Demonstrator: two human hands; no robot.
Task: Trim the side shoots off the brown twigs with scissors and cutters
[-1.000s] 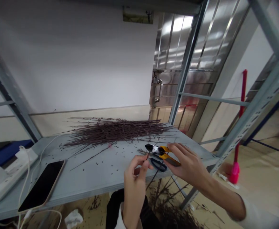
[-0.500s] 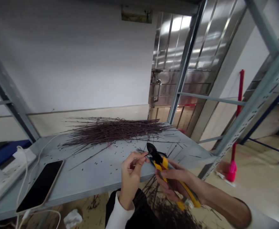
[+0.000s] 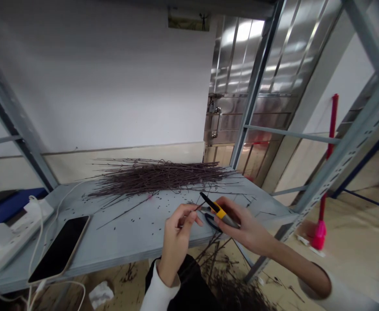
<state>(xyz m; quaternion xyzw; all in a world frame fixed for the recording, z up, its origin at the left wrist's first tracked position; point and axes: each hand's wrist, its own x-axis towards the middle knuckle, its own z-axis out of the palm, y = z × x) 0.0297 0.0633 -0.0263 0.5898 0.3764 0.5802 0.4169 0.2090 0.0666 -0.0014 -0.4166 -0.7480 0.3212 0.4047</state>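
Note:
My left hand (image 3: 179, 231) is closed in a pinch above the shelf's front edge, holding a thin dark twig (image 3: 200, 206) between thumb and fingers. My right hand (image 3: 243, 221) is wrapped around yellow-and-grey cutting pliers (image 3: 221, 211). Their black jaws point up and left, close to the twig's end; whether they touch it I cannot tell. Just below the pliers is a dark curved item (image 3: 213, 222), partly hidden and hard to make out. Behind both hands lies a large bundle of dark twigs (image 3: 160, 176) on the grey shelf (image 3: 127, 237).
A phone (image 3: 61, 248) and a white power strip (image 3: 11, 239) with cables occupy the shelf's left side. Small dark clippings dot the surface. More twigs (image 3: 231, 285) are heaped on the floor. Metal posts (image 3: 256, 86) frame the shelf; a red-handled broom (image 3: 327, 172) stands at right.
My right hand has turned the pliers, so they now show edge-on with the lower handles hidden. The left hand keeps its pinch in nearly the same place. The view has shifted slightly.

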